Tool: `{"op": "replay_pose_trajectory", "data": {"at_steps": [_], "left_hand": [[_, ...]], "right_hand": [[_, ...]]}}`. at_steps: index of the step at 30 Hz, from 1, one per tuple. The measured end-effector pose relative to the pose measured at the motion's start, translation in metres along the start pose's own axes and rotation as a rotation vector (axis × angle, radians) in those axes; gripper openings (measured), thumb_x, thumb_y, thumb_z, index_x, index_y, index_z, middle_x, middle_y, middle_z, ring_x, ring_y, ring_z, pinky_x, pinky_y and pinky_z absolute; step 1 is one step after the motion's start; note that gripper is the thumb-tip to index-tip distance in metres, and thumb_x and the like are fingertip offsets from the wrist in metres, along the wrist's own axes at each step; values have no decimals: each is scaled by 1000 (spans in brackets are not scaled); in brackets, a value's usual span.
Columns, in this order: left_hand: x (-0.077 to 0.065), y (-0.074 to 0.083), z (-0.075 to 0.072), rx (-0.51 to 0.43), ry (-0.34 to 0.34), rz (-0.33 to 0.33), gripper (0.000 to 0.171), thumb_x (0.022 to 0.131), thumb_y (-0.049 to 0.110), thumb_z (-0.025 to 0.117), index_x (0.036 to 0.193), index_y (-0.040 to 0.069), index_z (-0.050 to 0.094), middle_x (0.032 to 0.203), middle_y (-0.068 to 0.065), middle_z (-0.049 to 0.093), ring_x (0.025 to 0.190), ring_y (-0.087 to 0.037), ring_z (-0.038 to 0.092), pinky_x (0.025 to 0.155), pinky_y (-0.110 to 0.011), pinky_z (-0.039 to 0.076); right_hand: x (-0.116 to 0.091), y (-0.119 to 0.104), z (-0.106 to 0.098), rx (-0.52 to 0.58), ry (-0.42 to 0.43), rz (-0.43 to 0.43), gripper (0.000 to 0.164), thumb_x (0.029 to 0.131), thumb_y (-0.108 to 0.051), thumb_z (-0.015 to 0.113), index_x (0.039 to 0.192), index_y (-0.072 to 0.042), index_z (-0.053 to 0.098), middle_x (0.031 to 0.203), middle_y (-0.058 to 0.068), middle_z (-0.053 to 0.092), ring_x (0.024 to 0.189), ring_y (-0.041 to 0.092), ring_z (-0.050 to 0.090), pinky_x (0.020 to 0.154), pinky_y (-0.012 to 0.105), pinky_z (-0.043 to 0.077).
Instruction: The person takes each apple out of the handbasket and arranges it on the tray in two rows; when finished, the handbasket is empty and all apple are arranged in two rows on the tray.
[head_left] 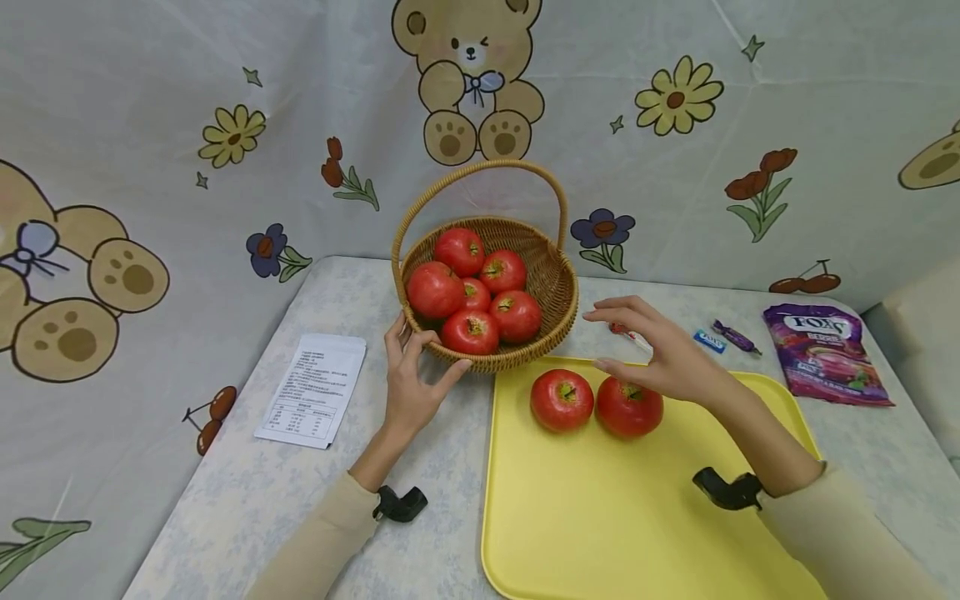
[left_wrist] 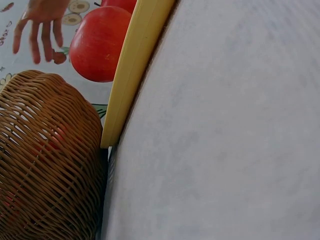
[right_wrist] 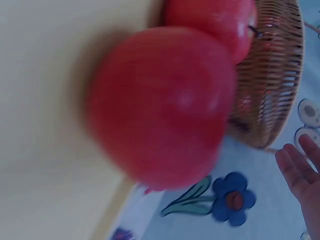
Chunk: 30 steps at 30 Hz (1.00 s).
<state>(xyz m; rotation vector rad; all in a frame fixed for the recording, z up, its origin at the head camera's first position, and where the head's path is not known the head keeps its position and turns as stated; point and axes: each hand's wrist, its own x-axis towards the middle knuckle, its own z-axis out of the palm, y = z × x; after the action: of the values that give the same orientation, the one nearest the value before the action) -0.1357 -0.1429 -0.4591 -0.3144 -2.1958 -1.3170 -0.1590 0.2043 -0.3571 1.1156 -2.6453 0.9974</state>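
A brown wicker basket (head_left: pixel 553 337) with a tall arched handle stands at the back, with several red apples (head_left: pixel 435 290) inside. My left hand (head_left: pixel 414 387) touches its left front side, thumb extended along the front and fingers spread at the rim; some fingertips are hidden. Two more apples lie side by side on the yellow tray (head_left: pixel 600 508): a left one (head_left: pixel 562 401) and a right one (head_left: pixel 628 408). Just above and behind the right apple is my right hand (head_left: pixel 663 350), fingers extended and apart from the thumb, holding nothing.
A purple candy bag (head_left: pixel 827 354) lies at the far right, near a purple wrapped candy (head_left: pixel 737 337) and a blue one (head_left: pixel 709 341). A red-and-white wrapped piece (head_left: pixel 632 335) lies behind the tray. At left is a white printed packet (head_left: pixel 313 390). A patterned cloth hangs behind.
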Motion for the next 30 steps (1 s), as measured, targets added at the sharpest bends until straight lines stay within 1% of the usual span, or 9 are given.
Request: {"op": "replay_pose_trajectory", "data": {"at_steps": [1, 4, 6, 8, 11, 14, 18, 23, 30], "left_hand": [[0, 0, 0, -1, 0, -1, 47, 81, 41, 80, 107, 10, 58, 152, -18, 26, 146, -28, 24, 109, -55, 36], [0, 0, 0, -8, 3, 0, 45, 79, 34, 83, 107, 9, 58, 152, -17, 26, 146, -28, 25, 109, -55, 36], [0, 0, 0, -16, 7, 4, 44, 78, 28, 85, 107, 9, 58, 152, -17, 26, 146, -30, 27, 108, -55, 37], [0, 0, 0, -24, 9, 10, 43, 76, 24, 86, 107, 9, 59, 152, -16, 26, 145, -32, 28, 107, -56, 38], [1, 0, 0, -27, 4, 12, 43, 76, 23, 86, 108, 10, 59, 152, -16, 26, 145, -33, 28, 107, -56, 38], [1, -1, 0, -15, -4, 5, 43, 79, 30, 84, 108, 10, 58, 153, -16, 25, 145, -31, 27, 108, -55, 38], [1, -2, -1, 5, -1, 2, 46, 81, 42, 79, 108, 11, 58, 152, -16, 26, 145, -29, 27, 109, -54, 37], [1, -3, -1, 9, 0, 4, 50, 82, 49, 76, 107, 10, 58, 151, -17, 27, 146, -29, 26, 110, -54, 35], [0, -2, 0, 18, -6, -1, 50, 82, 52, 75, 107, 12, 58, 151, -15, 27, 144, -29, 28, 110, -53, 36]], "right_hand": [[9, -4, 1, 0, -10, -9, 59, 81, -13, 81, 134, -19, 57, 137, 4, 52, 118, 15, 50, 88, 32, 51], [35, -14, 7, 25, -54, -40, 56, 84, -19, 79, 135, -22, 57, 138, 3, 51, 123, 21, 49, 90, 46, 50], [52, -20, 13, 48, -90, -65, 55, 86, -22, 78, 136, -23, 56, 139, 4, 49, 125, 24, 48, 94, 50, 49], [67, -25, 20, 60, -119, -89, 53, 87, -25, 77, 136, -22, 56, 139, 5, 49, 127, 25, 48, 99, 51, 47], [90, -31, 30, 61, -155, -111, 52, 87, -29, 76, 135, -23, 56, 138, 6, 49, 126, 25, 49, 100, 50, 46], [114, -36, 40, 93, -185, -121, 52, 88, -29, 75, 135, -21, 57, 135, 7, 49, 123, 23, 49, 99, 49, 47], [142, -38, 55, 149, -222, -97, 54, 89, -28, 74, 138, -18, 55, 134, 10, 49, 121, 24, 47, 97, 49, 47], [166, -36, 71, 193, -234, -49, 56, 90, -29, 72, 141, -20, 51, 141, 8, 45, 129, 27, 41, 101, 54, 44], [181, -33, 86, 240, -252, -17, 58, 91, -28, 72, 143, -22, 48, 143, 4, 44, 126, 24, 43, 100, 49, 47]]}}
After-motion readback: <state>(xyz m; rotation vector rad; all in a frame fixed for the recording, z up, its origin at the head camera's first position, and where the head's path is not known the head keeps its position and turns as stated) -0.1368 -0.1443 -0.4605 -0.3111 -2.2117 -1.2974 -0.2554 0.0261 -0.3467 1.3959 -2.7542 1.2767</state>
